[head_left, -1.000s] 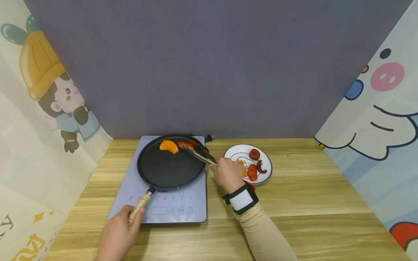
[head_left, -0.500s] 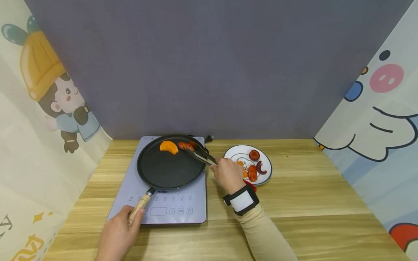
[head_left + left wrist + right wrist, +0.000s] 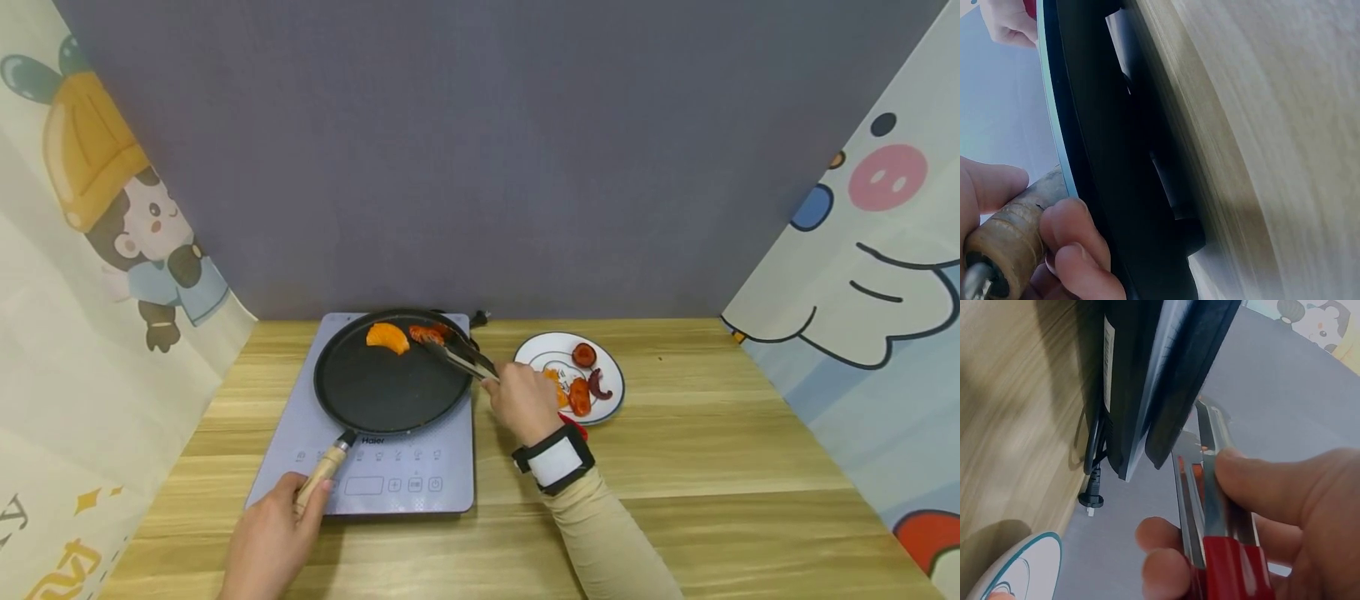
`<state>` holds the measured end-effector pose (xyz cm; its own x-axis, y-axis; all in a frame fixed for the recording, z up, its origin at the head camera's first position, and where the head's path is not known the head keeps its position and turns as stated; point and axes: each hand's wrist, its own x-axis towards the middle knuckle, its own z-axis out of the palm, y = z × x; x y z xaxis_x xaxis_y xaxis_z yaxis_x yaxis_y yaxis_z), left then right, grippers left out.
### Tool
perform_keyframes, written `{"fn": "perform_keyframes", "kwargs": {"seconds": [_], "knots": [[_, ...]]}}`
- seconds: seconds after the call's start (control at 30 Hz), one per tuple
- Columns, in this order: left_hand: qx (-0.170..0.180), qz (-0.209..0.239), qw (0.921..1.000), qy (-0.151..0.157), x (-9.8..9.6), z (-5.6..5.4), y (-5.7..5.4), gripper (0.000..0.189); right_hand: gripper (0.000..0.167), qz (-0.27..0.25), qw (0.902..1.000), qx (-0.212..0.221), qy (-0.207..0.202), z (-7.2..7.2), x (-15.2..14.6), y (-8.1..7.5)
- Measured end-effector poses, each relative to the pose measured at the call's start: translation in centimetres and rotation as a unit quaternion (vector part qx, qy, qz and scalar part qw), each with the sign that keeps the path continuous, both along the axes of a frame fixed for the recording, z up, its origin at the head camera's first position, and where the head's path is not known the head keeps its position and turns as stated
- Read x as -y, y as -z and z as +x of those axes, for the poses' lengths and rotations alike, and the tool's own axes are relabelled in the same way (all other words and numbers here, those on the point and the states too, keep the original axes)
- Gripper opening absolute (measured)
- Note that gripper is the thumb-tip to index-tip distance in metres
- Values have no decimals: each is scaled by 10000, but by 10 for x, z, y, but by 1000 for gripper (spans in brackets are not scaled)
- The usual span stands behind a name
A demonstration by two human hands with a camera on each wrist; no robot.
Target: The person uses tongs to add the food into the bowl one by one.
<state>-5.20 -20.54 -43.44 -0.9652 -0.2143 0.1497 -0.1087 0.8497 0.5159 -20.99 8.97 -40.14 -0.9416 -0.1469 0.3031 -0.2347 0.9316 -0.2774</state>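
My left hand [image 3: 273, 533] grips the wooden handle [image 3: 322, 475] of a round black frying pan [image 3: 382, 387]; the left wrist view shows the fingers curled around that handle [image 3: 1010, 240]. An orange wedge-shaped piece of food [image 3: 387, 337] lies toward the back of the pan. Beside it is a reddish piece resembling sausage [image 3: 422, 333]. My right hand [image 3: 525, 402] holds metal tongs [image 3: 468, 362], their tips over the pan's right side at the reddish piece. In the right wrist view, thumb and fingers squeeze the tongs above their red grips [image 3: 1235, 569].
Under the pan is a flat induction cooker [image 3: 442, 467] with touch controls. To its right, a white plate [image 3: 617, 404] carries several food pieces, including a red round [image 3: 584, 356] and a dark curled piece [image 3: 600, 384]. A plug [image 3: 480, 317] lies behind, near the grey partition [image 3: 480, 167].
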Motion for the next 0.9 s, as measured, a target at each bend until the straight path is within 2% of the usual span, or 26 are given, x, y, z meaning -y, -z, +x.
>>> {"fn": "perform_keyframes", "kwargs": {"seconds": [0.4,0.73,0.9], "knots": [[-42,15,10000,-4,0,-1,1,36,28,64,9995,-290,-139,5,-7,-11],[-164,-41,9999,16,0,-1,1,35,42,145,9996,-182,-151,10,-14,-20],[-146,-52,9999,43,1,-1,2,34,39,258,9993,-215,-161,14,-18,-24]]}}
